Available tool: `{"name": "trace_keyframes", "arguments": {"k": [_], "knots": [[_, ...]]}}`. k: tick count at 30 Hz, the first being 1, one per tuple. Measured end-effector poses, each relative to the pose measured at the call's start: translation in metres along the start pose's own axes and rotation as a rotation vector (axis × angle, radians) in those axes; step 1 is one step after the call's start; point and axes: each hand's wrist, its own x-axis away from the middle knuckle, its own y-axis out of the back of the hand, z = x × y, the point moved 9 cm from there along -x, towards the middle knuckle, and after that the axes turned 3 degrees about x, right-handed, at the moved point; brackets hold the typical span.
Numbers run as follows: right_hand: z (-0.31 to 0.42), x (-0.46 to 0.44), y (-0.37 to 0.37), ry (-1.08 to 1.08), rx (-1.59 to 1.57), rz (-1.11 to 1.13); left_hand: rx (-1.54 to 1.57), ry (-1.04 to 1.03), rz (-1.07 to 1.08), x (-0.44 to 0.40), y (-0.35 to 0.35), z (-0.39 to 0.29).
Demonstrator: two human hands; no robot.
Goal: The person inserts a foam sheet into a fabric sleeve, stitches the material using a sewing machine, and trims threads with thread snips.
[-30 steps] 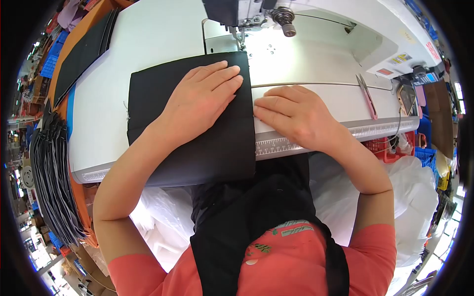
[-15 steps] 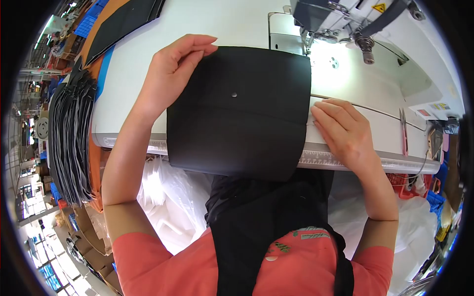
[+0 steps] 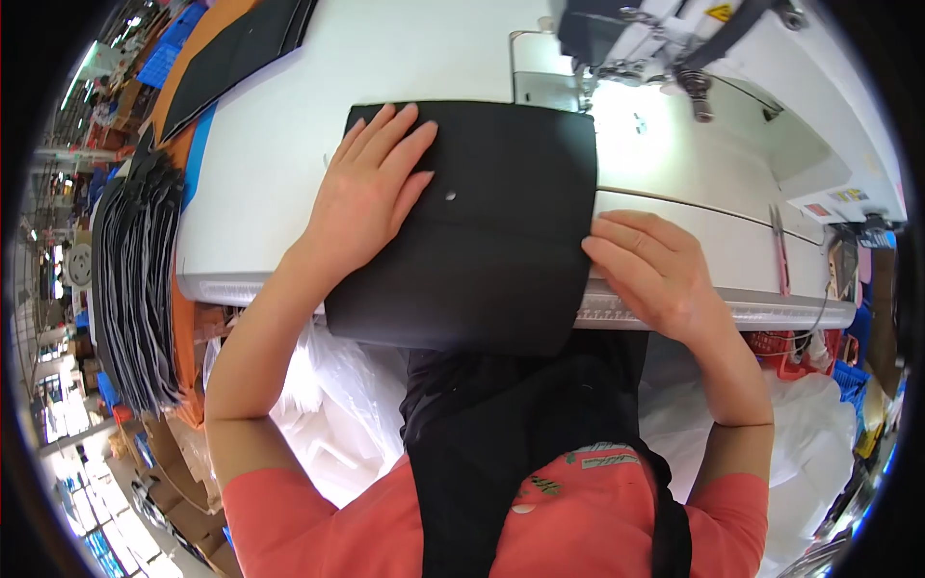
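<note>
Left hand (image 3: 361, 197): spread flat on the cloth (image 3: 482, 231)
Right hand (image 3: 660, 275): narrow, at its right edge
Open room: table (image 3: 255, 193) left of it

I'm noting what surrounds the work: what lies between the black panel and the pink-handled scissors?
The right hand lies between the black panel and the pink-handled scissors, its fingertips at the panel's edge; the head view shows this.

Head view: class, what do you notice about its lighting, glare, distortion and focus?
In the head view, a bright glow washes out part of the machine bed; windows at lower left are blown out; the black panel shows little texture; the table edge bows inside a dark border; the machine head looks slightly soft.
</note>
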Motion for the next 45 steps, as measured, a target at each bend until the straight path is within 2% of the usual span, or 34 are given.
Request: {"name": "trace_keyframes", "arguments": {"k": [3,7,12,14,15,17,19,20,22,24,25,27,29,30,32,34,35,37,39,40,42,44,45], "knots": [[-0.005,0.002,0.004,-0.047,-0.039,-0.002,0.016,-0.076,0.002,-0.014,-0.005,-0.020],[-0.004,0.006,-0.002,0.005,-0.045,-0.012,0.199,-0.228,0.165,-0.032,-0.030,-0.066],[0.000,0.005,-0.001,0.030,0.011,0.013,0.026,-0.343,0.211,-0.054,-0.040,-0.096],[-0.002,0.008,-0.003,0.022,0.007,0.023,-0.004,-0.348,0.253,-0.055,-0.043,-0.095],[-0.004,0.009,-0.006,0.019,-0.002,0.032,0.078,-0.324,0.264,-0.055,-0.036,-0.094],[-0.006,0.010,-0.011,0.018,-0.029,0.047,0.308,-0.204,0.182,-0.047,-0.006,-0.087],[-0.005,0.007,-0.008,0.021,-0.029,0.029,0.505,0.032,0.135,-0.018,0.023,-0.061],[-0.004,0.004,-0.005,0.019,-0.022,0.018,0.727,0.236,0.198,0.008,0.032,-0.044],[0.000,0.001,-0.003,0.025,-0.016,0.009,1.157,0.461,0.541,0.093,0.021,-0.019],[0.005,-0.003,-0.011,0.048,0.026,0.008,0.869,0.727,0.853,0.163,0.006,-0.015],[0.008,-0.005,-0.015,0.050,0.086,0.002,0.867,0.749,0.837,0.185,-0.005,-0.017],[0.015,-0.010,-0.021,0.059,0.211,-0.010,0.954,1.483,0.714,0.277,-0.054,-0.001],[0.025,-0.016,-0.021,0.056,0.251,-0.039,1.343,1.338,0.394,0.304,-0.094,-0.022],[0.035,-0.018,-0.023,0.073,0.251,-0.038,1.349,1.339,0.375,0.314,-0.111,-0.028],[0.051,-0.018,-0.027,-0.023,0.323,0.016,1.857,1.071,-0.193,0.297,-0.116,-0.045],[0.080,-0.016,-0.029,-0.035,0.304,0.127,2.087,0.956,-0.480,0.265,-0.077,-0.054],[0.092,-0.011,-0.029,-0.013,0.302,0.131,2.089,0.952,-0.508,0.265,-0.067,-0.047],[0.120,0.004,-0.039,0.077,0.029,0.232,2.117,0.876,-0.612,0.272,-0.041,-0.029],[0.126,0.024,-0.046,0.014,-0.227,0.384,1.863,1.021,-0.680,0.269,-0.007,-0.017],[0.115,0.036,-0.049,-0.096,-0.309,0.380,1.861,1.031,-0.696,0.273,0.000,-0.011],[0.077,0.074,-0.058,-0.382,-0.179,0.513,1.660,1.111,-0.505,0.291,0.010,0.001],[0.025,0.116,-0.052,-0.839,-0.162,0.433,1.640,1.111,-0.467,0.302,0.015,0.013],[0.015,0.130,-0.051,-0.848,-0.160,0.443,1.622,1.094,-0.423,0.304,0.015,0.017]]}}
